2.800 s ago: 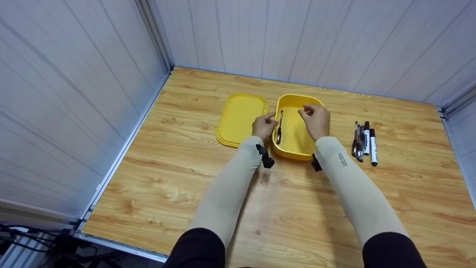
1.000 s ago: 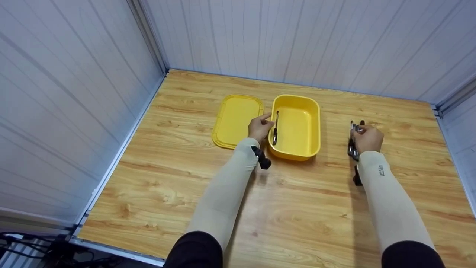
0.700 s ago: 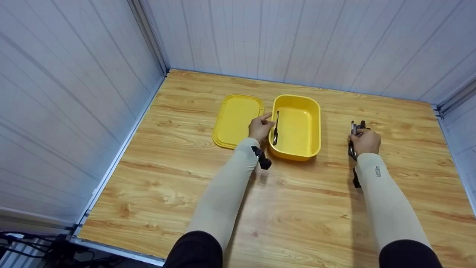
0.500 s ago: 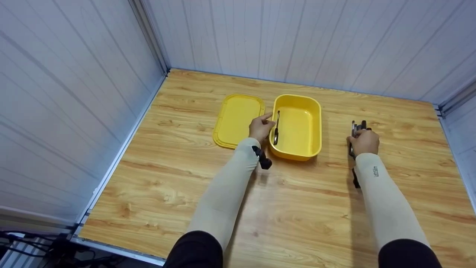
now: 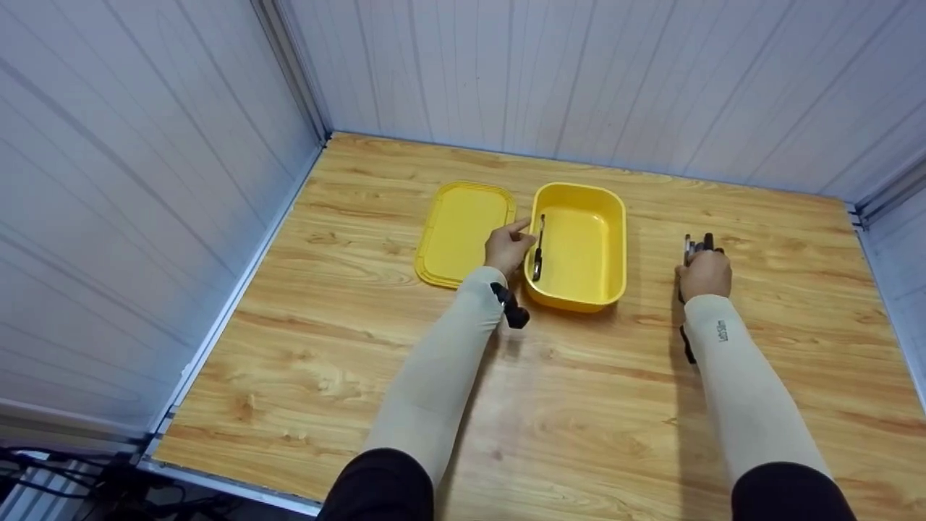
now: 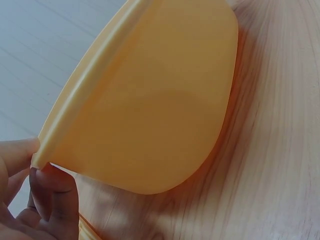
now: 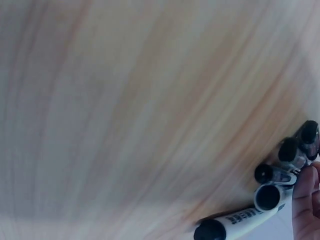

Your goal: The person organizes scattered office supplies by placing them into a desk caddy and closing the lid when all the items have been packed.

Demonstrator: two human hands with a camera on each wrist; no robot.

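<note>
My left hand (image 5: 506, 248) pinches the left rim of a yellow plastic box (image 5: 616, 250), thumb and finger on either side of the edge, as the left wrist view shows. One dark pen (image 5: 537, 264) lies along the left inside of the box. To the right, my right hand (image 5: 706, 276) is curled over a bundle of pens and markers (image 5: 708, 242), whose far ends stick out beyond the fingers. Seen from the right wrist, several dark pen ends and a white marker with a black end (image 7: 240, 223) lie beside the thumb (image 7: 305, 200).
A yellow lid (image 5: 464, 231) lies flat just left of the box. The wooden table (image 5: 579, 405) is bounded by pale panels (image 5: 506, 72) at the back and sides. Black cables (image 5: 43, 470) hang past the table's lower left corner.
My right hand has gone from above the box to the pens on the right and gathered round them, drifting slightly left lately. The left hand stays on the box rim.
</note>
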